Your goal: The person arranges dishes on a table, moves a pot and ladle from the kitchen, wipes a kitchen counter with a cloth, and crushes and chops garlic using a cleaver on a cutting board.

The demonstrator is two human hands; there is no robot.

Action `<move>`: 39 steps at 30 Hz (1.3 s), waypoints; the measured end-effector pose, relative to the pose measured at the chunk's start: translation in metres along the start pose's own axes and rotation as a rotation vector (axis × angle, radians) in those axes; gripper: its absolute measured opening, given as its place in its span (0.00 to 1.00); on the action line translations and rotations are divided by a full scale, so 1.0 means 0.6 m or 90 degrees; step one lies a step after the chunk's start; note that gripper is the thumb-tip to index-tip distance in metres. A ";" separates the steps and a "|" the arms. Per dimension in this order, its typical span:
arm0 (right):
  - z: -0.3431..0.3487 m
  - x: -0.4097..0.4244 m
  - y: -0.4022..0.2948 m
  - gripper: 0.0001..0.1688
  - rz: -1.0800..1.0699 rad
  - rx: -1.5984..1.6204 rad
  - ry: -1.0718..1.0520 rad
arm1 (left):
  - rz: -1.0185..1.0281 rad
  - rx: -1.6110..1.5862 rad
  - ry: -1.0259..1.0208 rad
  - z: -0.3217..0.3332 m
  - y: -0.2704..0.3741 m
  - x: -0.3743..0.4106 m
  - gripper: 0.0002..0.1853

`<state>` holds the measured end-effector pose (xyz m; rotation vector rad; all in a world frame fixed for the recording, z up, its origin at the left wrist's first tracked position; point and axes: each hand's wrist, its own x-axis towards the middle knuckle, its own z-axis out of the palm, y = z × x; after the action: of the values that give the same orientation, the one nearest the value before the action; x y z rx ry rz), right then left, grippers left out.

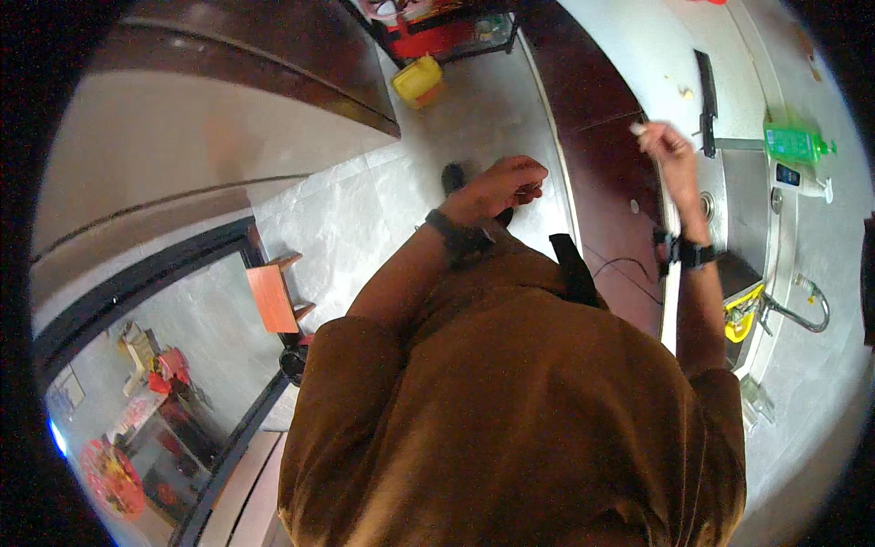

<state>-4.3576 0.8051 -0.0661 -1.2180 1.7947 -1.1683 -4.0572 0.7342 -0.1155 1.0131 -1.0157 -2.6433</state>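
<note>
My right hand point(668, 145) is raised at the counter's front edge, blurred, its fingertips pinching a small white piece point(638, 128). What the piece is cannot be made out. Beyond that hand lies a black-handled kitchen knife point(708, 133) on the white countertop point(656, 61), beside the sink point(742, 184). Small pale scraps point(685, 93) are near the blade. In front of my body, over the floor, hangs my left hand point(502, 186) with fingers loosely curled. No object shows in it, though its palm is hidden.
Green point(789, 142) and white point(796, 178) pump bottles stand behind the sink. A yellow strainer point(742, 318) sits near the faucet point(810, 318). Dark red cabinets point(601, 157) run below the counter. A yellow container point(418, 82), a rack point(472, 37) and a wooden stool point(272, 299) are around.
</note>
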 end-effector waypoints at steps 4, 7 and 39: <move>0.144 -0.137 -0.041 0.06 -0.009 -0.034 -0.090 | 0.051 0.023 -0.053 -0.001 -0.024 -0.060 0.08; 0.209 -0.216 -0.058 0.06 0.021 -0.035 -0.111 | 0.115 0.121 -0.075 -0.005 -0.042 -0.108 0.09; 0.554 -0.806 -0.145 0.03 -0.181 -0.131 -0.520 | 0.438 -0.148 0.237 -0.007 -0.682 -0.679 0.12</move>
<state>-3.8710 1.1434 -0.0920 -1.7821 1.1534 -0.4849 -3.6984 1.1847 -0.1567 0.8565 -0.7671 -1.8752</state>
